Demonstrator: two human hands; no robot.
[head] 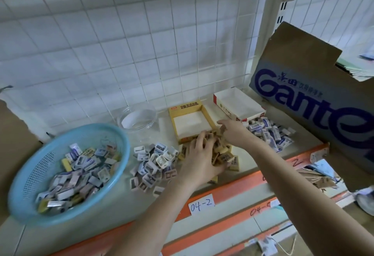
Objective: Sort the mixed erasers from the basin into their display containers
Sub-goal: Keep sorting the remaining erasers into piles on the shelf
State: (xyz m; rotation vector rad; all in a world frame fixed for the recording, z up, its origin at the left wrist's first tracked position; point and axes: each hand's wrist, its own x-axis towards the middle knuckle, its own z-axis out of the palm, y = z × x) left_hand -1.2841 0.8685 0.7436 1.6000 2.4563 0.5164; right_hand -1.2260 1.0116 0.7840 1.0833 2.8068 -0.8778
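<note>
Left hand [200, 154] spread over yellow erasers [225, 157]; right hand [232, 132] cupped, grip unclear. Risk: scooping toward yellow box [186, 107] spills strays into neighbouring grey pile [149, 160]

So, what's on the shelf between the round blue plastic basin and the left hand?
A loose pile of grey-and-white sleeved erasers lies between the basin and the left hand, seen in the head view.
</note>
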